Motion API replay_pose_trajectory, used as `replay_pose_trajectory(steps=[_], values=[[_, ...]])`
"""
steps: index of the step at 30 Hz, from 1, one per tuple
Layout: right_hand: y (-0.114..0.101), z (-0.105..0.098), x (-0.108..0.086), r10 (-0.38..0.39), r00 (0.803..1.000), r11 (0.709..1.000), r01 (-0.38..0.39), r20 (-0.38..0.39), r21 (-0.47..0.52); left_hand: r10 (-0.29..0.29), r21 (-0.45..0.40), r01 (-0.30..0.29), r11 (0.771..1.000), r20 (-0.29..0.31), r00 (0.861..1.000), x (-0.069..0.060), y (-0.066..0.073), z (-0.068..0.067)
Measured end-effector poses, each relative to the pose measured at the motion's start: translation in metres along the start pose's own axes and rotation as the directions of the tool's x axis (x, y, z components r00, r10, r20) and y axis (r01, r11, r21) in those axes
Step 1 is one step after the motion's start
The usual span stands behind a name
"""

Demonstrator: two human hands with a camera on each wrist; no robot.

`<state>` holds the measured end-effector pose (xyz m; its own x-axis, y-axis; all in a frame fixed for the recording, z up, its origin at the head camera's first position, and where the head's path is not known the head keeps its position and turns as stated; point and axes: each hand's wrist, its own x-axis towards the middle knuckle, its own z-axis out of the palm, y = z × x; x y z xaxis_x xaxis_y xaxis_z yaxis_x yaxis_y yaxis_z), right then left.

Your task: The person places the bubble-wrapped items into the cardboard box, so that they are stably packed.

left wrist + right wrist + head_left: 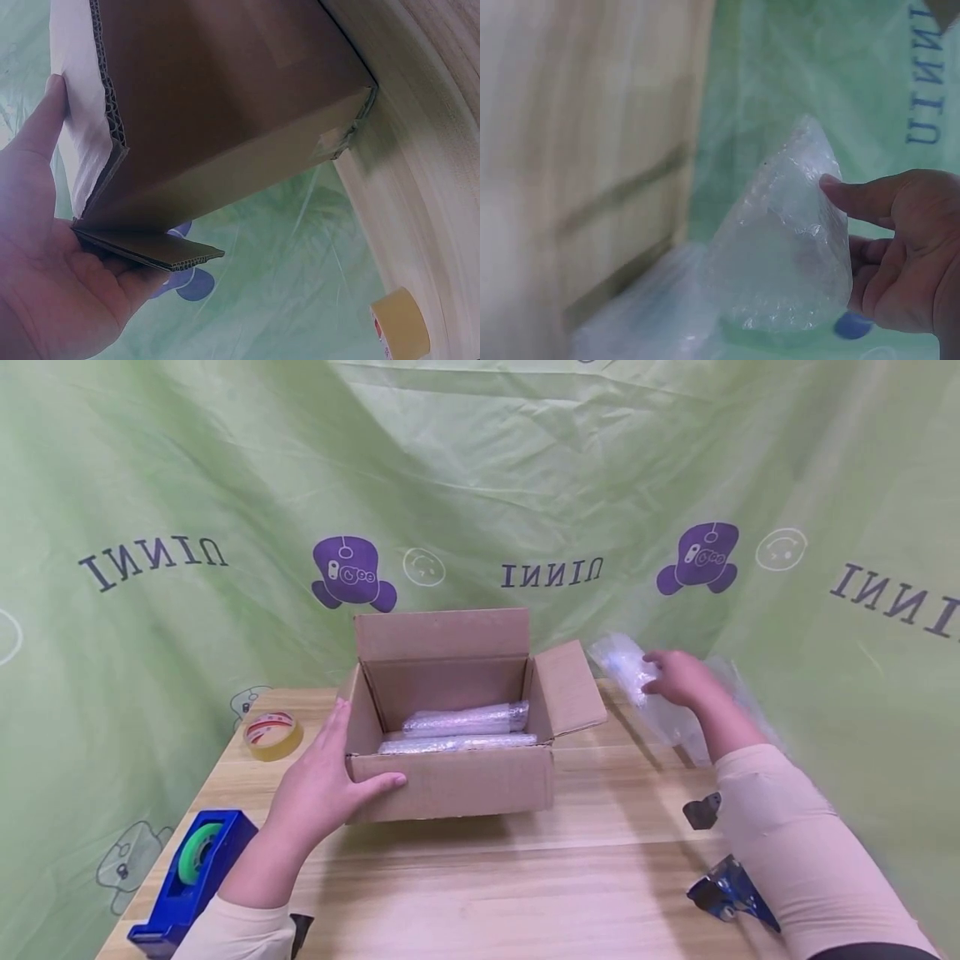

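An open cardboard box (450, 785) stands mid-table with bubble-wrapped items (468, 719) inside. My left hand (318, 785) holds its left side, thumb over the front edge; the left wrist view shows the fingers behind a side flap (150, 247) and the thumb on another panel. At the table's back right, my right hand (682, 681) pinches a piece of bubble wrap (628, 668) between thumb and fingers. In the right wrist view the right hand (904, 247) grips the edge of this bubble wrap (787, 240), raised beside the table.
Yellow tape (273, 737) lies at the back left, a blue tape dispenser (197, 877) at the front left. More clear plastic wrap (686, 731) lies at the right edge. A dark blue metallic tool (731, 893) is near the right forearm. A green curtain (480, 485) hangs behind.
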<state>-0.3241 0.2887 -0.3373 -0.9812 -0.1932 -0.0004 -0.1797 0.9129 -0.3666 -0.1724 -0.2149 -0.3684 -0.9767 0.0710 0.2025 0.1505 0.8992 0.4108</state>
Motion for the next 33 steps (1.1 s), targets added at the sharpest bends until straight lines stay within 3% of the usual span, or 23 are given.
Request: replay_pose_trajectory(steps=[19, 28, 33], values=[[-0.076, -0.068, -0.024, -0.141, 0.982, 0.989, 0.146, -0.128, 0.027, 0.004, 0.005, -0.004, 1.000, -0.002, 1.000, -0.001, 0.000, 0.001], [-0.115, -0.083, -0.036, -0.254, 0.951, 0.966, 0.257, -0.174, -0.006, 0.002, 0.008, -0.002, 1.000, 0.001, 1.000, -0.001, 0.001, 0.001], [-0.139, -0.082, -0.041, -0.308, 0.937, 0.950, 0.312, -0.163, -0.005, 0.000, 0.004, 0.000, 1.000, -0.002, 1.000, -0.002, 0.002, 0.001]])
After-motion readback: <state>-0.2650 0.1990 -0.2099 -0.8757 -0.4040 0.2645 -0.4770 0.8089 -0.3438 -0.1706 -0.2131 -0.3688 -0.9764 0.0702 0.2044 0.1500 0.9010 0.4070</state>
